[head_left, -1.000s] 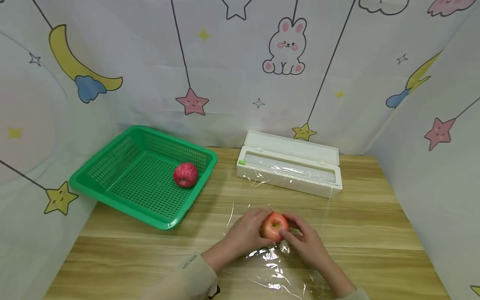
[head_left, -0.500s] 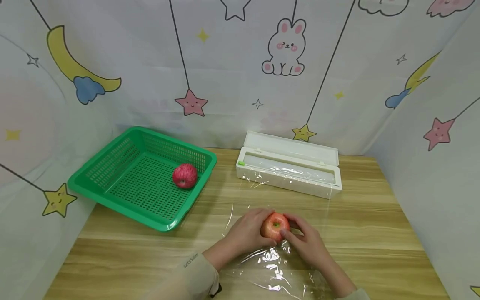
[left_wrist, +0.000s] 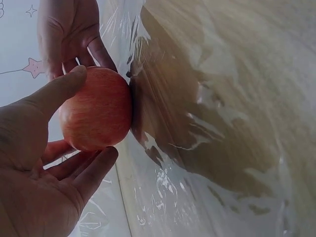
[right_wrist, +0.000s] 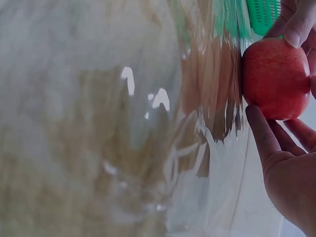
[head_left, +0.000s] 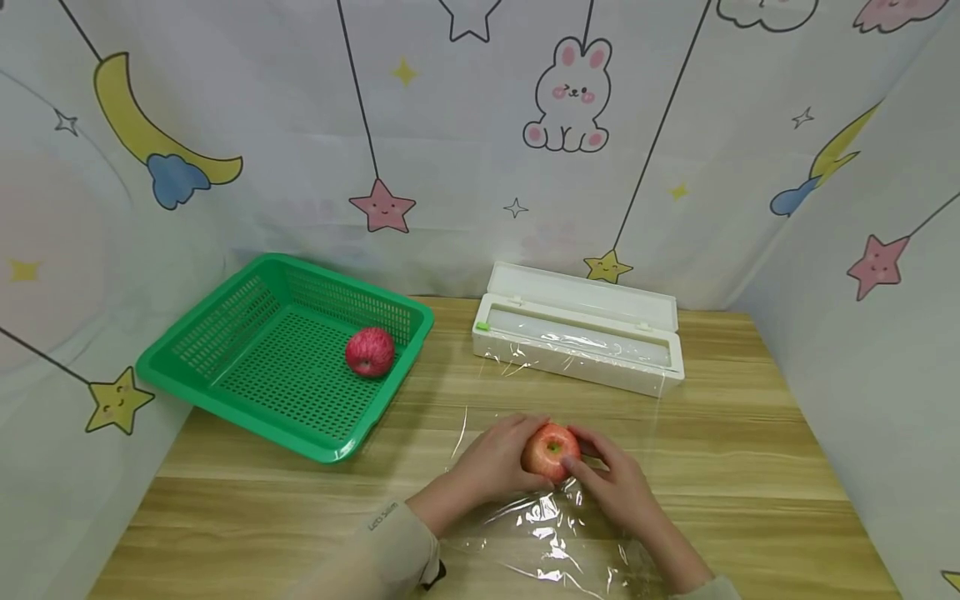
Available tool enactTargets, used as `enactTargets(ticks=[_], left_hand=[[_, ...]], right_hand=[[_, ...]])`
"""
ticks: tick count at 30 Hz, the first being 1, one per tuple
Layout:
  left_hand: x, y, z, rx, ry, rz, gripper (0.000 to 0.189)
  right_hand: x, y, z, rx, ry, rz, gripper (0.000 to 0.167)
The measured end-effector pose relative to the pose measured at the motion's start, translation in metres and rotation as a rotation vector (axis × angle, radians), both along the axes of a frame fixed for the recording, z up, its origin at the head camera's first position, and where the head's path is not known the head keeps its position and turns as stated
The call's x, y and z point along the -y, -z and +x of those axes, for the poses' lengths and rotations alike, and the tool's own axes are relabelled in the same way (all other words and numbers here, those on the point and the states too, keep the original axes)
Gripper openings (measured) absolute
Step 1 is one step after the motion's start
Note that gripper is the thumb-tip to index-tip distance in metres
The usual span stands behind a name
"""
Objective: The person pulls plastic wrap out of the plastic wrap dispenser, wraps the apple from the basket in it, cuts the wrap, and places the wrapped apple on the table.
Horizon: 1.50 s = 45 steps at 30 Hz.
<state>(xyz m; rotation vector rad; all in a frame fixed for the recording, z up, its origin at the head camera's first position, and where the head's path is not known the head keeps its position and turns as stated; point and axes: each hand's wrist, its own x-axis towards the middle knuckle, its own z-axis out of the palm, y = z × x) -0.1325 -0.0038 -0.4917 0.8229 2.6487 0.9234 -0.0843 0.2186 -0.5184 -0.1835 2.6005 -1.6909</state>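
Observation:
Both hands hold one red-and-yellow apple [head_left: 552,453], its stem end up, over a sheet of clear cling film [head_left: 551,542] spread on the table. My left hand [head_left: 495,462] curls round the apple's left side, thumb toward the front in the head view. On the opposite side, my right hand [head_left: 611,479] has its thumb and fingertips against the fruit. In the left wrist view the apple [left_wrist: 98,108] sits right at the wrinkled film. Seen from the right wrist, the right fingers [right_wrist: 261,131] cup the apple [right_wrist: 276,79] from below in the picture.
At the back stands a white cling film box [head_left: 577,367], lid raised, the film running from it toward the hands. A green plastic basket [head_left: 277,429] at the left holds another, darker red apple [head_left: 371,351]. Printed cloth walls [head_left: 480,167] border the wooden table [head_left: 750,467].
The apple has shifted very slightly right and away between the hands. Both hands keep their hold, nearly still. Basket and box stay in place.

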Motion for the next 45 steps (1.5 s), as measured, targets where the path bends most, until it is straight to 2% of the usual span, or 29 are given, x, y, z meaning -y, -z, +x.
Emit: enactTargets(ticks=[4, 7, 10, 16, 21, 27, 32, 36, 40, 45], left_hand=[[0.006, -0.003, 0.000, -0.009, 0.006, -0.014, 0.094], [0.015, -0.006, 0.002, -0.043, 0.020, -0.019, 0.095], [0.030, -0.007, 0.006, -0.085, 0.041, -0.027, 0.094], [0.066, -0.005, 0.020, -0.164, 0.097, -0.077, 0.086], [0.093, -0.008, 0.030, -0.239, 0.164, -0.128, 0.072], [0.115, -0.009, 0.040, -0.328, 0.256, -0.184, 0.047], [0.127, -0.003, 0.046, -0.369, 0.315, -0.218, 0.045], [0.131, 0.005, 0.048, -0.450, 0.357, -0.212, 0.042], [0.134, 0.010, 0.049, -0.536, 0.391, -0.207, 0.038], [0.138, 0.014, 0.050, -0.601, 0.410, -0.191, 0.034]], right_hand=[[-0.004, -0.001, 0.000, -0.020, -0.011, 0.021, 0.052], [-0.009, -0.004, 0.001, -0.033, -0.010, 0.034, 0.054], [-0.014, -0.007, 0.004, -0.055, -0.018, 0.048, 0.053], [-0.026, -0.013, 0.016, -0.140, -0.086, 0.088, 0.052], [-0.033, -0.018, 0.027, -0.245, -0.144, 0.205, 0.050], [-0.038, -0.023, 0.043, -0.393, -0.256, 0.413, 0.039], [-0.041, -0.018, 0.055, -0.528, -0.427, 0.555, 0.028], [-0.042, -0.008, 0.062, -0.658, -0.545, 0.625, 0.028], [-0.040, 0.000, 0.065, -0.777, -0.583, 0.659, 0.029], [-0.042, 0.003, 0.069, -0.803, -0.576, 0.689, 0.035]])
